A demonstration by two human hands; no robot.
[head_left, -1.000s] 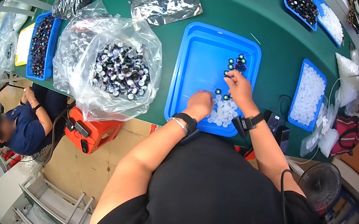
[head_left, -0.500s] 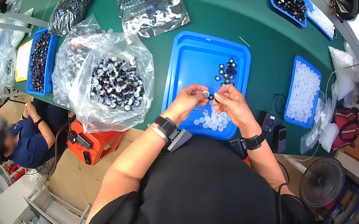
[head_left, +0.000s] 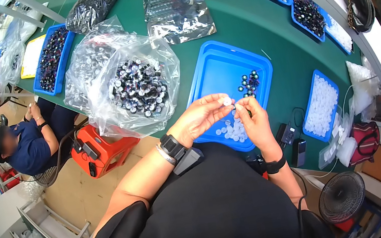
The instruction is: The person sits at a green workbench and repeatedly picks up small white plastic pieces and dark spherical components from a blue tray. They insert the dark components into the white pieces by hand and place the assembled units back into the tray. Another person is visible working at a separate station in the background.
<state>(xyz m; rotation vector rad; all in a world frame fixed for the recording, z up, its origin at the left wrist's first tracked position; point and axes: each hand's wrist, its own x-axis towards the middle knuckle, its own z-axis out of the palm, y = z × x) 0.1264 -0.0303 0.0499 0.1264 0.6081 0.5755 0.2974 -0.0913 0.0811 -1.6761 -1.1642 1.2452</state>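
Note:
Over the near half of a blue tray (head_left: 215,72), my two hands meet at the fingertips. My left hand (head_left: 203,117) pinches a small white translucent disc (head_left: 227,101) between thumb and forefinger. Right beside it, my right hand (head_left: 255,122) is closed in a pinch; the fingertips hide whatever small piece is between them. Below the hands, several loose translucent discs (head_left: 236,134) lie in the tray. Dark, shiny round pieces (head_left: 248,82) are gathered at its right side.
An open clear bag (head_left: 140,87) of dark-and-clear round parts stands left of the tray. A silvery bag (head_left: 177,10) lies behind. At right is a blue bin (head_left: 320,105) of white pieces; other filled bins (head_left: 308,13) line the back. A seated person (head_left: 28,141) is at left.
My hands have come closer together, the left one turning its palm further up with the disc. The whole view has shifted slightly, so the tray appears lower and further right.

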